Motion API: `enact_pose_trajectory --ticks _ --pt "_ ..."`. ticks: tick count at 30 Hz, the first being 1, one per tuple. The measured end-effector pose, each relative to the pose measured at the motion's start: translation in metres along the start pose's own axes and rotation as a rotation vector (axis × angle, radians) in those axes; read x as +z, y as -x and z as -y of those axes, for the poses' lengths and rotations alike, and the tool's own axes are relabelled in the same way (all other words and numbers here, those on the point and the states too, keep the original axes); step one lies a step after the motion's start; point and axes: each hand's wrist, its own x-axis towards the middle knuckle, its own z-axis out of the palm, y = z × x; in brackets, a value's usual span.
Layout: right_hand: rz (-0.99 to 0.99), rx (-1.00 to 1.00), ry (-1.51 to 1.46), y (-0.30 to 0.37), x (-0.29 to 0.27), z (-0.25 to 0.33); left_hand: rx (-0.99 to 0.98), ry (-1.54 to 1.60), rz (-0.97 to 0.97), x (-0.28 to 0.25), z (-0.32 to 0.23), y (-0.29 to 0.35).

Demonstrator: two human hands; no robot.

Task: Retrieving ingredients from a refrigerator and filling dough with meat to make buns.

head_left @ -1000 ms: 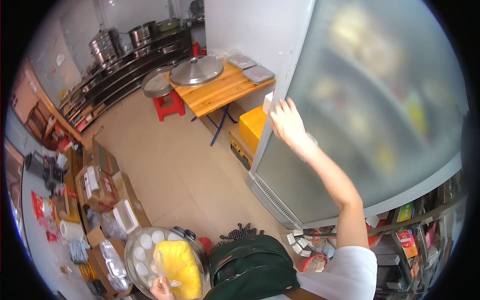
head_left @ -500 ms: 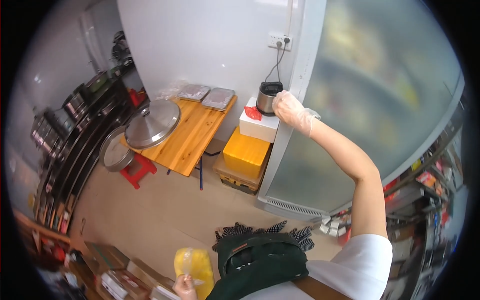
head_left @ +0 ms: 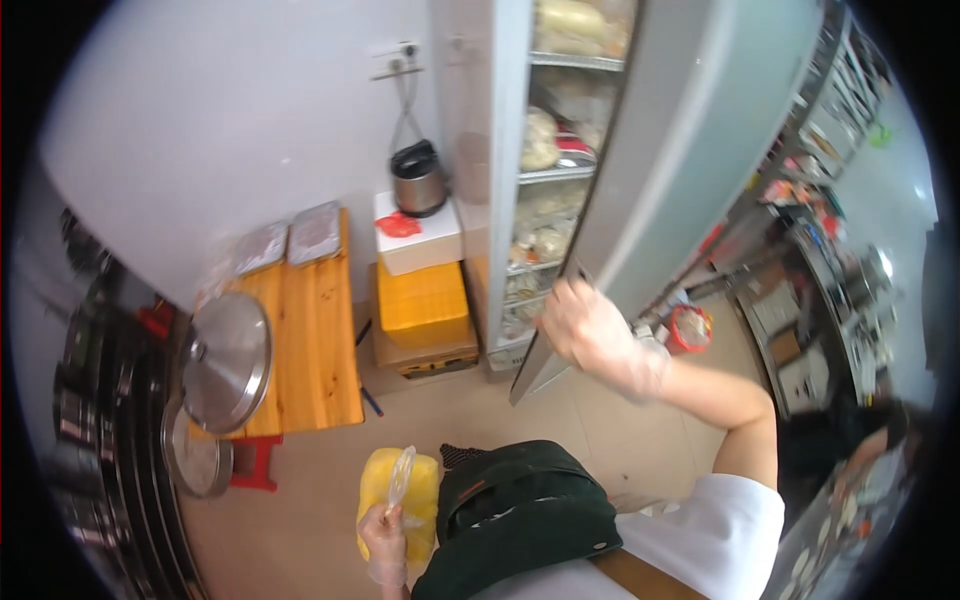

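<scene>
Here, in the head view, the right hand [head_left: 585, 325], in a thin clear glove, is raised to the edge of the tall fridge door [head_left: 690, 170], with its fingers curled around that edge in a closed grip; the door stands swung open, its long axis running upright and leaning toward the upper right of the picture. Behind it the fridge shelves [head_left: 555, 170] show, stacked with bagged food. The left hand [head_left: 385, 535], also gloved, is low in the picture just left of the person's dark apron [head_left: 520, 520]; its fingers are closed in a pinch on the gathered neck of a clear bag, and the yellow bag [head_left: 400, 495] stands with its long axis roughly upright, its twisted top pointing up. Left of the fridge, a metal pot [head_left: 418, 180] stands on a white box [head_left: 420, 240] atop a yellow box [head_left: 425, 300]. Farther left, a wooden table [head_left: 310, 340] bears two foil-covered trays [head_left: 290, 240] and a large metal lid [head_left: 228, 360].
</scene>
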Motion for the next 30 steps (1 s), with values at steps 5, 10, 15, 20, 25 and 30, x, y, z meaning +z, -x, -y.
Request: enact_pose_trajectory --ticks 5,10,15,20,25,30 --pt "-0.078 0.358 -0.083 0.11 -0.106 0.045 0.153 0.165 0.171 0.036 -0.029 -0.064" --pt "-0.674 1.337 0.461 0.181 -0.145 0.074 0.244 0.168 0.435 0.095 -0.086 -0.124" --pt "-0.921 1.729 0.4 0.239 -0.137 0.055 0.372 0.197 0.546 0.147 -0.156 -0.151" --pt "-1.329 1.736 0.282 0.338 -0.153 0.032 0.396 0.289 0.666 0.209 -0.207 -0.16" --pt "-0.923 1.789 1.088 0.302 -0.135 -0.029 0.344 0.287 0.687 0.278 -0.242 -0.166" --pt "-0.401 1.502 -0.191 0.241 -0.019 -0.013 0.311 0.247 0.677 0.34 -0.277 -0.163"
